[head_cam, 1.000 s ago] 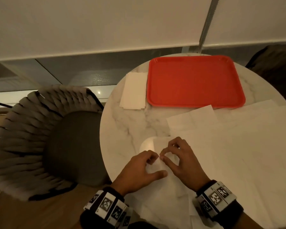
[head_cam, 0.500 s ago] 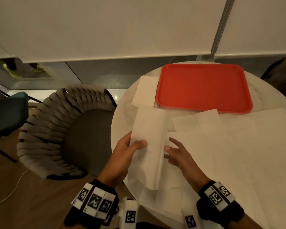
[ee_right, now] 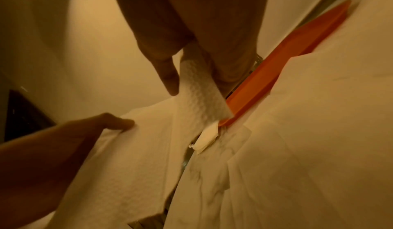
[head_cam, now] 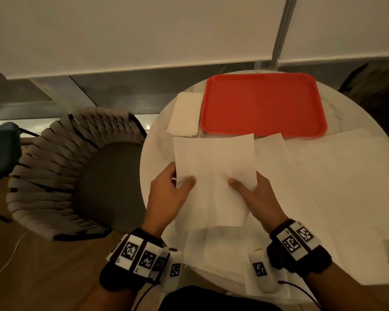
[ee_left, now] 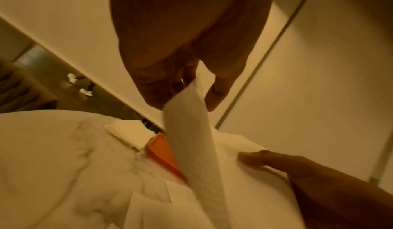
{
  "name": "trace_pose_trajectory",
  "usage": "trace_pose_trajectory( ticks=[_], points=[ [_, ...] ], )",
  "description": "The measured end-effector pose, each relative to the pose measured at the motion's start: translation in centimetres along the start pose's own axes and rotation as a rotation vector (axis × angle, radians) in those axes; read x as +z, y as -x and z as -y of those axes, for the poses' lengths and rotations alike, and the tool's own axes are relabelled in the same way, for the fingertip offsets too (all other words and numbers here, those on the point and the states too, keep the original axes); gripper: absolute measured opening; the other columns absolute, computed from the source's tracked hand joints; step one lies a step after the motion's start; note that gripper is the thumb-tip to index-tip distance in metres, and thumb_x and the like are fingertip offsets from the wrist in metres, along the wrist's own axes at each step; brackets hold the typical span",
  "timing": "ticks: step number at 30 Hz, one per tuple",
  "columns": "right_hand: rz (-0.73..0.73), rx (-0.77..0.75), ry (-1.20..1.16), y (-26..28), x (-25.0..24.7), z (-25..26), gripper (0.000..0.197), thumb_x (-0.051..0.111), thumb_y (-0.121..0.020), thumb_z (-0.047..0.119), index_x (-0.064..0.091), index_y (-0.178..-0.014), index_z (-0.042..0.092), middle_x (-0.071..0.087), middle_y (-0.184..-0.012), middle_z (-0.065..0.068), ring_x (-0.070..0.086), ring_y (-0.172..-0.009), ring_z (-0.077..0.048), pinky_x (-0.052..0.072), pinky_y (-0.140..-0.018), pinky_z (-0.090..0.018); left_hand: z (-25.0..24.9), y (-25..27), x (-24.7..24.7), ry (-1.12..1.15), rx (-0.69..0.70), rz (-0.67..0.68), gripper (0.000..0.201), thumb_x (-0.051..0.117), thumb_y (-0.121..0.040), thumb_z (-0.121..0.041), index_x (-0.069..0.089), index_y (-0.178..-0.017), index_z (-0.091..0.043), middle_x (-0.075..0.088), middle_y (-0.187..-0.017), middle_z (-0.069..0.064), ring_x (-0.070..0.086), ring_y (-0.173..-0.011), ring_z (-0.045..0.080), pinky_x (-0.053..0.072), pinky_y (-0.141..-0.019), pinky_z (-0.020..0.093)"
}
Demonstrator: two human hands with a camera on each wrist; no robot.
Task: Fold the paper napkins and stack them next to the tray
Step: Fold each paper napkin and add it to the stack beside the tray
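- Table [head_cam: 157, 153]: round, marble; near edge hidden under loose sheets [head_cam: 337, 189].
- Tray [head_cam: 263, 104]: red, beyond both hands.
- Napkin [head_cam: 213, 176]: unfolded, held up between hands.
- Stack [head_cam: 184, 114]: folded, beside tray's left edge.
- Left hand [head_cam: 169, 194]: thumb on top, pinching napkin's left edge; fingers hidden.
- Right hand [head_cam: 256, 194]: pinching right edge likewise.

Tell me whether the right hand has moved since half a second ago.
Yes. The right hand, then beside the napkin, now pinches its right edge, no nearer the red tray.

Café-like seating area, round marble table [head_cam: 157, 158], woven chair [head_cam: 61, 167], red tray [head_cam: 263, 104]
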State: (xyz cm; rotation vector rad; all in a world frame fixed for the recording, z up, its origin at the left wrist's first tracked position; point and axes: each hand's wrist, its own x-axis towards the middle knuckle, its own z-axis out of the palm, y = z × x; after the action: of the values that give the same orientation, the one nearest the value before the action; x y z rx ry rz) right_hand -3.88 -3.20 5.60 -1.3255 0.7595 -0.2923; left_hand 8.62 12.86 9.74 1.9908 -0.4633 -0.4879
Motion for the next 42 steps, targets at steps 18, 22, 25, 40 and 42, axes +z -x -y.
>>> trace_pose_trajectory(
  ticks=[18,22,25,40,42],
  points=[
    [-0.064,-0.004,-0.147,-3.0,2.8,1.1,0.032,0.060,-0.096,0.025,0.061,-0.127,0.019,0.070,-0.123,-0.002,0.068,-0.110,-0.024,0.055,-0.093,-0.048,0.6,-5.4,2.2,0.137,-0.027,0.202,0.023,0.060,-0.096,-0.040,0.062,-0.112,-0.023,0.069,-0.103,-0.006,0.067,-0.093,0.020,0.058,-0.079,0.031],
    [-0.102,0.008,-0.022,-4.9,4.0,0.7,0.017,0.060,-0.095,0.028,0.065,-0.110,0.021,0.073,-0.108,0.002,0.071,-0.098,-0.017,0.058,-0.075,-0.027,3.0,-10.9,0.8,0.107,0.007,0.175,0.042,0.060,-0.091,-0.052,0.065,-0.093,-0.011,0.072,-0.093,0.011,0.067,-0.092,0.035,0.056,-0.084,0.056],
    [-0.180,-0.009,0.138,-5.8,3.7,-0.3,0.010,0.062,-0.094,0.024,0.065,-0.103,0.020,0.073,-0.100,0.002,0.072,-0.083,-0.017,0.059,-0.072,-0.030,4.5,-17.9,-0.7,0.074,-0.050,0.125,0.061,0.059,-0.081,-0.063,0.059,-0.088,-0.003,0.068,-0.095,0.019,0.065,-0.094,0.039,0.054,-0.087,0.060],
    [-0.502,0.210,0.498,-3.0,1.3,-3.0,0.008,0.065,-0.090,0.029,0.062,-0.094,0.036,0.068,-0.092,0.016,0.067,-0.077,-0.012,0.048,-0.063,-0.025,7.9,-37.4,0.9,-0.346,-0.109,0.019,0.042,0.070,-0.089,-0.038,0.055,-0.119,-0.013,0.066,-0.113,0.011,0.061,-0.111,0.031,0.045,-0.089,0.033],
    [-0.484,0.193,0.541,-2.6,1.2,-2.9,0.010,0.066,-0.090,0.027,0.062,-0.094,0.035,0.066,-0.095,0.017,0.063,-0.077,-0.006,0.046,-0.062,-0.023,7.7,-36.7,0.6,-0.341,-0.096,-0.062,0.047,0.068,-0.089,-0.040,0.049,-0.124,-0.015,0.060,-0.126,0.011,0.058,-0.116,0.030,0.045,-0.091,0.036]
  ],
)
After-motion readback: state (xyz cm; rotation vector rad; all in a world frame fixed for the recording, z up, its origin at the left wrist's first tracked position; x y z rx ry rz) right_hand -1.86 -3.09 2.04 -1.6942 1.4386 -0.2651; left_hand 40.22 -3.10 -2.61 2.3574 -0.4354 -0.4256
